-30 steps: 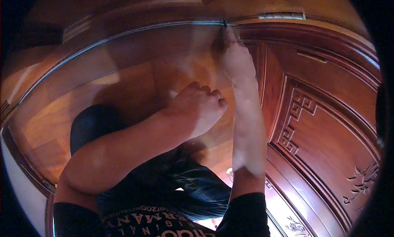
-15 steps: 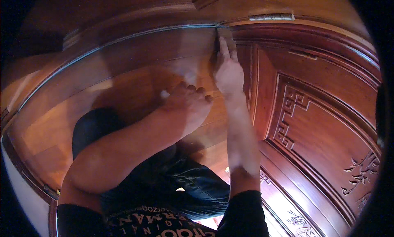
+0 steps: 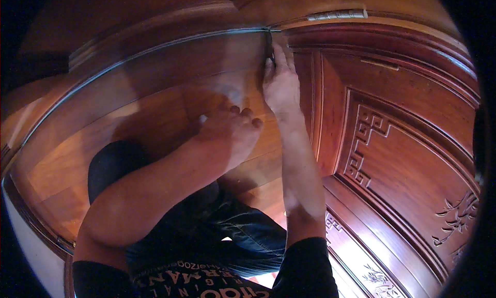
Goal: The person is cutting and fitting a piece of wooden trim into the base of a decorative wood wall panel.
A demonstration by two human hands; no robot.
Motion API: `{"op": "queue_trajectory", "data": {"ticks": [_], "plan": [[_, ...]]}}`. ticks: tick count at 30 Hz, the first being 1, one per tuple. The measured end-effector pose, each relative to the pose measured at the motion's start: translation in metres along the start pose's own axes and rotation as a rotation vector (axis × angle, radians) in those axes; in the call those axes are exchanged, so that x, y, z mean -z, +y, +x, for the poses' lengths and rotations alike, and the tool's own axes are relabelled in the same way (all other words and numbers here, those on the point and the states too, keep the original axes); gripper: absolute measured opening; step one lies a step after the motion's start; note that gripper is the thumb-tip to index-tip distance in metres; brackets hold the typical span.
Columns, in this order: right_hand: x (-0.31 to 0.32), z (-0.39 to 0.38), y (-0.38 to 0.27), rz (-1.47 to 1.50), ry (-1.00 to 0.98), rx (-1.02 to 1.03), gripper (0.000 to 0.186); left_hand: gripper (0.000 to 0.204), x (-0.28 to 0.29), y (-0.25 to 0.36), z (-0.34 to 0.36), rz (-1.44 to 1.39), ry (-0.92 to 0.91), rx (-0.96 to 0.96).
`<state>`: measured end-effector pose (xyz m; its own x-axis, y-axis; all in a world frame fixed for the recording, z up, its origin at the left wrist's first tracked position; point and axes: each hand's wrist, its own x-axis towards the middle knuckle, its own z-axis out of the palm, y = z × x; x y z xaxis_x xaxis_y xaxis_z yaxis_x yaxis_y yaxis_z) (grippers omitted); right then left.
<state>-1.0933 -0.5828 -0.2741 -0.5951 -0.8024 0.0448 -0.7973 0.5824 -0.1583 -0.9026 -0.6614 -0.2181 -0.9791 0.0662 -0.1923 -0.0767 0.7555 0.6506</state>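
Note:
My left hand [image 3: 235, 135] is closed in a loose fist above the wooden boards, knuckles up. A small white tip [image 3: 203, 119] shows at its left side; the rest of what it holds is hidden. My right hand [image 3: 282, 86] reaches far forward into the corner where the boards meet the red-brown carved door [image 3: 418, 143]. Its fingers point away from me, with the thumb apart at their left. Between thumb and fingers runs a thin dark strip [image 3: 272, 50], too unclear to name. Past the fingertips, a pale strip [image 3: 170, 41] curves along the far edge of the boards.
A wooden panel [image 3: 155, 19] rises beyond the pale strip. A metal barrel hinge [image 3: 337, 14] sits on the frame at the far right. My bent knee [image 3: 116, 166] in dark trousers lies under my left forearm. A pale wall [image 3: 31, 246] stands at the lower left.
My right hand has shifted slightly left and toward the corner's edge, and its thumb now shows apart from the fingers. The left hand has barely moved.

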Motion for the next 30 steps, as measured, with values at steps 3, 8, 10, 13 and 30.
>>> {"op": "queue_trajectory", "data": {"ticks": [3, 8, 10, 13, 30], "plan": [[0.002, -0.001, -0.031, 0.523, -0.054, -0.315, 0.046, 0.029, 0.015, -0.005, -0.005, 0.066, -0.055, 0.16], [-0.024, 0.01, -0.079, 1.466, -0.012, -0.667, 0.05, 0.032, 0.083, -0.037, -0.011, -0.081, 0.148, 0.39], [-0.03, 0.019, -0.108, 1.836, 0.174, -0.722, 0.057, 0.038, 0.073, -0.058, -0.014, -0.039, 0.384, 0.346], [-0.04, 0.041, -0.14, 1.774, 0.398, -0.727, 0.06, 0.048, 0.082, -0.07, -0.019, -0.018, 0.336, 0.389], [-0.055, 0.062, -0.145, 1.1, 0.562, -0.777, 0.059, 0.05, 0.077, -0.091, 0.004, -0.138, 0.15, 0.509]]}}
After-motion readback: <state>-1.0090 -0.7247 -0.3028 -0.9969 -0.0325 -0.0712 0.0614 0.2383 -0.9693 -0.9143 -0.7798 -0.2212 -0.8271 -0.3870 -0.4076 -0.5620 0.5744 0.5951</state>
